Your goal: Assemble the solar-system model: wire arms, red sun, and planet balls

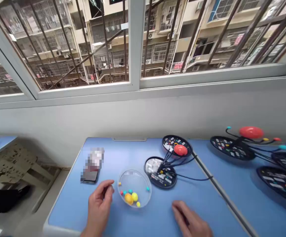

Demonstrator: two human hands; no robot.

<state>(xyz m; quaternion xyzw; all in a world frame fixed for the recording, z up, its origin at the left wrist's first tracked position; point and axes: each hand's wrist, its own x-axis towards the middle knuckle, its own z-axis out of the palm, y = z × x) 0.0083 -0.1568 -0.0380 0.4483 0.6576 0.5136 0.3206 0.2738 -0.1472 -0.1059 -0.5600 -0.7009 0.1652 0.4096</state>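
My left hand [99, 205] rests on the blue table [68, 204], its fingers curled at the left rim of a clear round dish [140, 179]. The dish holds several small coloured balls, among them an orange one [128, 198] and a yellow one [135, 196]. My right hand [191, 220] lies low on the table to the right of the dish, fingers bent, touching nothing that I can see. Just beyond the dish is a black round disc [160, 172] with thin black wire arms. Behind it stands a second black disc [176, 143] with a red ball [180, 149] on it.
A dark phone-like object [91, 164] lies at the table's left. A second blue table [244, 191] adjoins on the right with more black discs [231, 148] and a model with a large red ball [250, 132]. A barred window is behind.
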